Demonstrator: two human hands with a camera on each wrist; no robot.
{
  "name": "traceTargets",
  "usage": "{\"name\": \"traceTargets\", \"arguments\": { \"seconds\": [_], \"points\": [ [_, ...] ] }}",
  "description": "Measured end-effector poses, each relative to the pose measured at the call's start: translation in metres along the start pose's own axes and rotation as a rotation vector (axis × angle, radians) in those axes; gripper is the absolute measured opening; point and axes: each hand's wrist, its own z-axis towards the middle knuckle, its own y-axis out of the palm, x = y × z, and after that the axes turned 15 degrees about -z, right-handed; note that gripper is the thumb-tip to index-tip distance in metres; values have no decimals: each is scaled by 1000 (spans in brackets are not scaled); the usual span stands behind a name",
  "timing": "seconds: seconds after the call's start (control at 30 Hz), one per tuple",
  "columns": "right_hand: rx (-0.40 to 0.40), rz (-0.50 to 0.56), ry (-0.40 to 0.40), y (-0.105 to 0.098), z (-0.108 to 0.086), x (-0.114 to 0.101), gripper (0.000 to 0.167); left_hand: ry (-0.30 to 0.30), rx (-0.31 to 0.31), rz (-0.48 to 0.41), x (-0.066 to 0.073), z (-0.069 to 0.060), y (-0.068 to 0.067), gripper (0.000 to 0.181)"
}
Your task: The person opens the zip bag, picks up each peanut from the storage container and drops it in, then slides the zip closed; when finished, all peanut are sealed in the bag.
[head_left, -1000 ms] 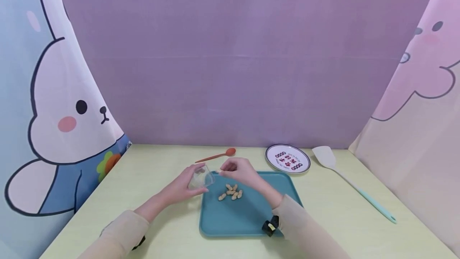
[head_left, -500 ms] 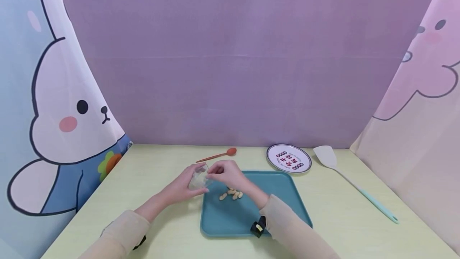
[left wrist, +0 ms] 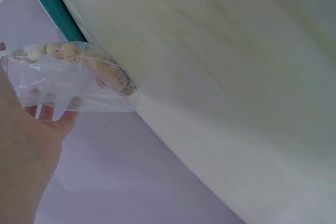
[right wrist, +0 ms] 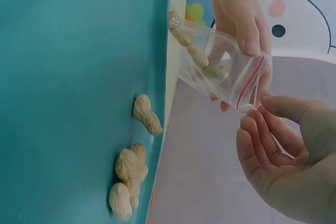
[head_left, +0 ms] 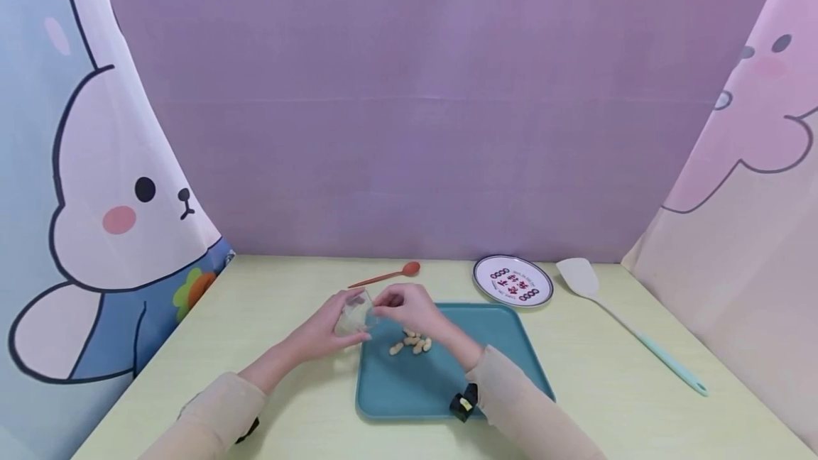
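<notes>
My left hand [head_left: 321, 331] grips a clear zip bag [head_left: 353, 316], its thumb pressing near the red-striped seal in the right wrist view. Several unshelled peanuts [right wrist: 197, 54] lie inside the bag along one side, also visible through the plastic in the left wrist view. At the bag's mouth, my right hand [right wrist: 294, 153] pinches the edge between thumb and fingertips, the other fingers curled. More peanuts [head_left: 414, 341] sit in a loose group on the teal tray [head_left: 441, 392] below the right forearm.
An orange-red spoon [head_left: 409, 270] lies behind the tray. At the back right are a white plate with red lettering [head_left: 501, 292] and a long white spatula with a mint handle [head_left: 667, 362]. A purple cloth [head_left: 409, 126] hangs behind the table.
One second ago my right hand held a peanut just right of the bag. It moved left to the bag's mouth, and the peanut no longer shows in its fingers. The left hand stayed put.
</notes>
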Motion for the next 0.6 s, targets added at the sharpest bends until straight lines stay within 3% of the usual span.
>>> {"name": "traceTargets", "arguments": {
  "seconds": [0.6],
  "points": [
    [15, -29, 127, -23, -42, 36, 12, 6, 5, -7, -3, 0, 3, 87]
  ]
}}
